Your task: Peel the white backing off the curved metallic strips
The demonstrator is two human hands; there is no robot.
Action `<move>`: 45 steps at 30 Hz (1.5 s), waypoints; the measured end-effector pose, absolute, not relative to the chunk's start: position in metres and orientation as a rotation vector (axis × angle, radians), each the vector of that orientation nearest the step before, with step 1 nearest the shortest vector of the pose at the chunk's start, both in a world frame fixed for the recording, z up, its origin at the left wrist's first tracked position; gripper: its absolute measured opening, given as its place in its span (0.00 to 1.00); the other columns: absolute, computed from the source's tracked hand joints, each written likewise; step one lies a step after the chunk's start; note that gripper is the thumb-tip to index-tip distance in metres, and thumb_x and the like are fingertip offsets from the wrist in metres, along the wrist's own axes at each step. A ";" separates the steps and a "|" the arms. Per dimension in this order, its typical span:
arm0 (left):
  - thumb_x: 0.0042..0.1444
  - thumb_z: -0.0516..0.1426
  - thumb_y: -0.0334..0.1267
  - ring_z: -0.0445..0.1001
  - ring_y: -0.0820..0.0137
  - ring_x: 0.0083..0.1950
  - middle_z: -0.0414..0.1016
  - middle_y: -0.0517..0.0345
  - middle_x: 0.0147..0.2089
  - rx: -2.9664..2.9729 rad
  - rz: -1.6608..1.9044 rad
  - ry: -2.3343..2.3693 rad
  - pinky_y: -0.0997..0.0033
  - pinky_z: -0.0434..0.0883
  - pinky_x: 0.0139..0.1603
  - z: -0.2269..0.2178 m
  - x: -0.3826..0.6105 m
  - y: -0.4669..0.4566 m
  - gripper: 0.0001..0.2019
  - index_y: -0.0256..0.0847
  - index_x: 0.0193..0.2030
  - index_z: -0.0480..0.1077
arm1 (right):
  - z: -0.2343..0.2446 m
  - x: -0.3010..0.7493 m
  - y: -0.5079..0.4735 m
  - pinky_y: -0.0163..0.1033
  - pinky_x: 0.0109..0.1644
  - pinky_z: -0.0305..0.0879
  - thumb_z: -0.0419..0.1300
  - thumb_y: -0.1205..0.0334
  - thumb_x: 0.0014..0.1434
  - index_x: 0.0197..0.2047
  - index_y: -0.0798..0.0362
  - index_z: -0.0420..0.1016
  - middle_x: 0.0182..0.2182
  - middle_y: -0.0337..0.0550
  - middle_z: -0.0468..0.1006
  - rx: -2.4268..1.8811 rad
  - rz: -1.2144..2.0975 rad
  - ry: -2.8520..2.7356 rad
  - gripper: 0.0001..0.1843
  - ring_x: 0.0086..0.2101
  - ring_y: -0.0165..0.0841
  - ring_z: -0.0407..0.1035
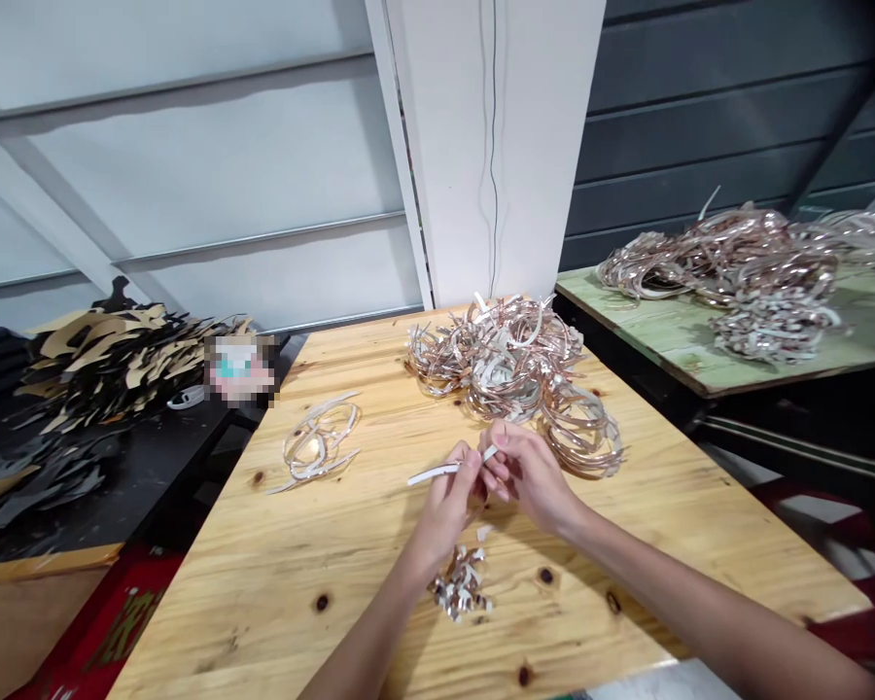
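Bright whitish light, seemingly from above, washes over the wooden table (248,583) with soft shadows and glints off the coppery coils (500,374), while the dark wall (700,126) at far right sits dim, edges stretch, and a pixelated patch (240,370) blots the left.

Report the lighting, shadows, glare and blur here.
Head view throughout: bright glints on the coiled strips on the wooden table; faint shadows on both sides of the cable; left hand and right hand fairly sharp; far-right strips hazier; upper right corner dark; a pixelated patch at left hides detail.
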State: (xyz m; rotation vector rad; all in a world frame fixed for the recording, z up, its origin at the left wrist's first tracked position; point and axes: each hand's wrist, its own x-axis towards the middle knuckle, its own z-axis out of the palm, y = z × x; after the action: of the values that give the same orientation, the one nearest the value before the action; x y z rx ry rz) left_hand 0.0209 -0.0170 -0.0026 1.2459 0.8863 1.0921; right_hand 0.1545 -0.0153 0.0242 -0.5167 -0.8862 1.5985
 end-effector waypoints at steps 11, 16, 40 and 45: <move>0.66 0.53 0.58 0.66 0.69 0.36 0.67 0.60 0.32 1.263 1.120 0.832 0.68 0.67 0.42 -0.016 0.018 -0.008 0.22 0.41 0.32 0.66 | 0.023 0.156 0.000 0.27 0.17 0.53 0.63 0.57 0.58 0.24 0.49 0.54 0.21 0.30 0.49 -0.442 1.768 -0.565 0.20 0.21 0.27 0.46; 0.65 0.55 0.58 0.66 0.69 0.35 0.67 0.60 0.32 1.162 1.130 0.765 0.68 0.68 0.42 -0.019 0.021 -0.008 0.21 0.41 0.32 0.66 | 0.023 0.162 0.002 0.27 0.19 0.54 0.62 0.60 0.58 0.24 0.49 0.51 0.21 0.30 0.47 -0.420 1.759 -0.529 0.21 0.21 0.28 0.45; 0.69 0.50 0.56 0.75 0.67 0.40 0.75 0.54 0.39 1.263 1.353 0.877 0.66 0.73 0.43 0.002 0.010 -0.007 0.18 0.42 0.40 0.65 | 0.028 0.175 0.006 0.32 0.22 0.66 0.62 0.45 0.63 0.32 0.48 0.62 0.24 0.33 0.64 -0.661 1.562 -0.519 0.18 0.24 0.29 0.65; 0.72 0.47 0.50 0.72 0.67 0.42 0.72 0.55 0.40 1.439 1.386 0.914 0.65 0.70 0.49 0.001 0.004 -0.015 0.16 0.42 0.41 0.67 | 0.010 0.163 -0.002 0.32 0.14 0.56 0.64 0.38 0.60 0.33 0.48 0.63 0.21 0.31 0.68 -0.996 1.476 -1.090 0.23 0.18 0.30 0.64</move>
State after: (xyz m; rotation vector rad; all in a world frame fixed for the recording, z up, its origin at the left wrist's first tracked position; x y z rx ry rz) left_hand 0.0043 -0.0149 0.0010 1.4392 0.9143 1.3860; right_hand 0.1628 -0.0019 0.0103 -0.9959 -1.0902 1.4760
